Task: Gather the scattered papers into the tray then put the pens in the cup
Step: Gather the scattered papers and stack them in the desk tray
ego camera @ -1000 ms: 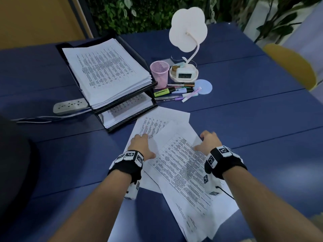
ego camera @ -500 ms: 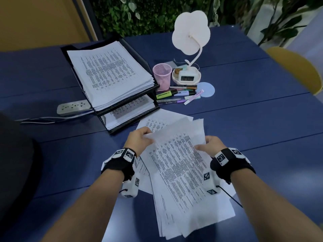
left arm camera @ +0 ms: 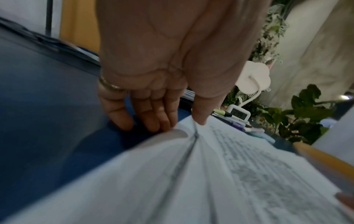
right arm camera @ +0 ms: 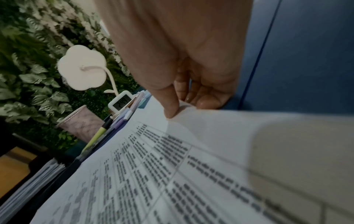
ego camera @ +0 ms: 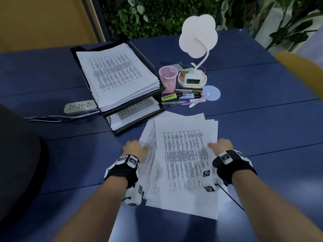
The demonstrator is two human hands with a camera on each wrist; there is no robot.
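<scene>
A loose stack of printed papers (ego camera: 183, 159) is held over the blue table (ego camera: 262, 133) between both hands. My left hand (ego camera: 134, 148) pinches the stack's left edge, thumb on top and fingers (left arm camera: 153, 119) underneath. My right hand (ego camera: 222, 144) pinches the right edge the same way, thumb (right arm camera: 170, 109) on top of the papers (right arm camera: 172, 166). The black two-tier tray (ego camera: 155, 117), full of printed sheets, stands at the back left. A pink mesh cup (ego camera: 168, 78) stands right of it, with several pens and highlighters (ego camera: 181, 98) lying in front of the cup.
A white flower-shaped lamp with a small clock (ego camera: 194, 79) stands behind the pens, and a pale round coaster (ego camera: 211, 93) lies beside them. A power strip (ego camera: 79, 106) with its cable lies left of the tray. A yellow chair (ego camera: 300, 74) is at the right.
The fanned sheets have been pulled together into one squarer stack and turned upright between my hands, which moved from resting on the paper to pinching its two side edges.
</scene>
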